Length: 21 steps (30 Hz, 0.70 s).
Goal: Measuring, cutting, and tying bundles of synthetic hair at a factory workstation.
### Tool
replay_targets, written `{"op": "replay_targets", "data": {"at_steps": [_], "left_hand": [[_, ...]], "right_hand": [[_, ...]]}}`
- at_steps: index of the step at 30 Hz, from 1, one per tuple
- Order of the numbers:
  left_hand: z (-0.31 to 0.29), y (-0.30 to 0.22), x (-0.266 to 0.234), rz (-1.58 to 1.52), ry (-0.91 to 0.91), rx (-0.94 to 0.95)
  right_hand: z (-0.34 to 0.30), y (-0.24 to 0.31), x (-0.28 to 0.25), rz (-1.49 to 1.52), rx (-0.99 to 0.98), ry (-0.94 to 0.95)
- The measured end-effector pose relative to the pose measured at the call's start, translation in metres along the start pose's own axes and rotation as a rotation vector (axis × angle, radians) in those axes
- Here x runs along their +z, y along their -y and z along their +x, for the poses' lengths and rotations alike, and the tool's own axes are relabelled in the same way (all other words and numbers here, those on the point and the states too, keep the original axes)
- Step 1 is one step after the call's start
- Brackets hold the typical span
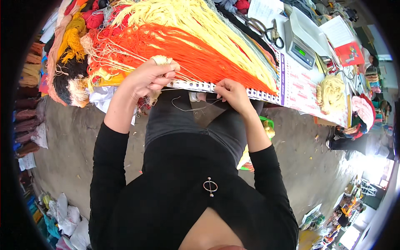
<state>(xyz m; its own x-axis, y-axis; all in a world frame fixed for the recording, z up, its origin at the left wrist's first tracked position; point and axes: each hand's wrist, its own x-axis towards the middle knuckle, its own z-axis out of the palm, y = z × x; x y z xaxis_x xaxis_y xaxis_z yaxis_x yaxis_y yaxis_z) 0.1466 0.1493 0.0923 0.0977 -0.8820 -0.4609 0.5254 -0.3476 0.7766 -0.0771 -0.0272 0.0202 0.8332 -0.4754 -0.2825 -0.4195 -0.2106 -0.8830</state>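
My left hand (153,78) is closed round cream yarn (162,60), which wraps over its fingers. Pale strands run from it toward the white strip with punched holes (260,94) along the table's front edge. My right hand (234,95) is pinched at that strip, with what looks like a thin yarn strand at its fingertips. Below, a loose pale strand (183,110) curls over my dark trousers. Long orange yarn (187,52) and yellow yarn (200,21) fan across the table, their right ends gathered at the strip.
To the right lie scissors (274,35), a digital scale (301,52) with a white tray, a red booklet (348,54) and a cream yarn bundle (332,93). Mustard yarn (74,37) and black yarn (75,77) hang at the left. White bags (68,216) lie on the floor.
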Motion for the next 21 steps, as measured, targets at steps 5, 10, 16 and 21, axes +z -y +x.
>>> {"op": "replay_targets", "data": {"at_steps": [5,10,16,21], "left_hand": [[0.007,0.012,0.009,-0.263,0.045,0.078],[-0.003,0.009,-0.006,-0.204,0.077,0.094],[-0.031,0.004,-0.026,-0.198,0.019,-0.071],[-0.028,0.010,-0.010,-0.372,-0.025,0.132]], "right_hand": [[0.001,-0.001,0.001,-0.006,0.006,0.005],[0.001,-0.004,0.001,-0.022,-0.013,-0.008],[0.002,-0.006,0.000,-0.014,-0.002,-0.004],[0.002,-0.004,0.002,-0.067,-0.016,-0.016]]}}
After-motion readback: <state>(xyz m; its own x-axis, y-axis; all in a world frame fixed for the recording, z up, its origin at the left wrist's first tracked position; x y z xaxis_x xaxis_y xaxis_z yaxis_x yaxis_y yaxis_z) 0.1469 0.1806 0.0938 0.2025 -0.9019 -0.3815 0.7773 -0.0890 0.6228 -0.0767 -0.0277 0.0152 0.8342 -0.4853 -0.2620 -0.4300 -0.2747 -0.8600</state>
